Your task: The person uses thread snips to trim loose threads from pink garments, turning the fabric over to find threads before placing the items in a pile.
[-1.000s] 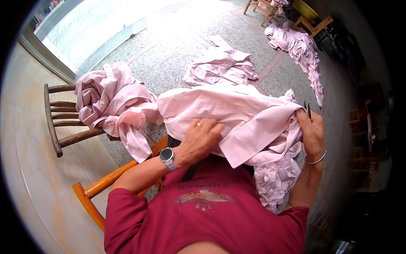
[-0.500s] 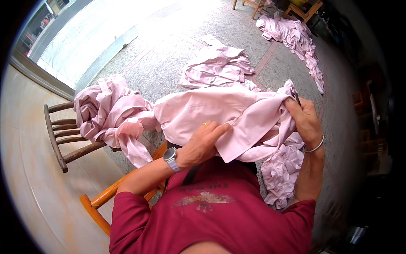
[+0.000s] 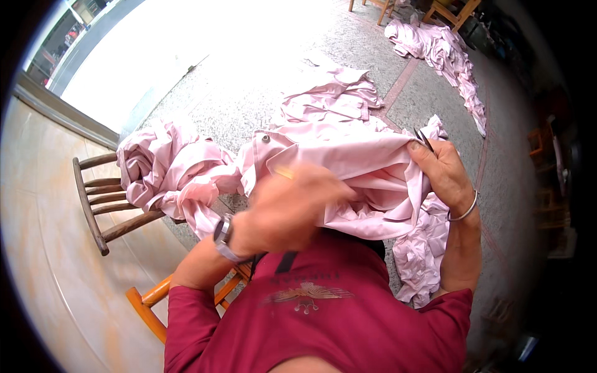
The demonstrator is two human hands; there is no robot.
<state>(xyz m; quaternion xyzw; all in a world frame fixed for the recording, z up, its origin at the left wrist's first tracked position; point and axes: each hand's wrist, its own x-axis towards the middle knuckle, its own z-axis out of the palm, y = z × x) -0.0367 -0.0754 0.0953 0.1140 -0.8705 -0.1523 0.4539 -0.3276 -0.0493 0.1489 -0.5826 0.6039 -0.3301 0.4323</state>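
Observation:
A pink garment (image 3: pixel 360 149) lies spread across my lap, its folds opened on the right side. My right hand (image 3: pixel 444 174) is closed at the garment's right edge, thumb on the cloth. From the same hand poke the two dark pointed blades of small thread snips (image 3: pixel 424 140); their handles are hidden in the palm. My left hand (image 3: pixel 298 202), with a watch on its wrist, is over the middle of the garment. Motion smears its fingers, so their grip does not show. A round dark spot, perhaps a snap button (image 3: pixel 265 138), shows on the cloth's left part.
On my left, a wooden chair (image 3: pixel 93 205) carries a heap of pink garments (image 3: pixel 168 168). Another pink pile (image 3: pixel 336 93) lies on the floor ahead, and a long one (image 3: pixel 435 50) at the far right. More pink cloth (image 3: pixel 420 255) hangs beside my right forearm.
My left hand has lifted and blurred over the garment. The cloth has shifted, bringing the round dark spot into view and opening the folds at right. The snips' blades now show more clearly.

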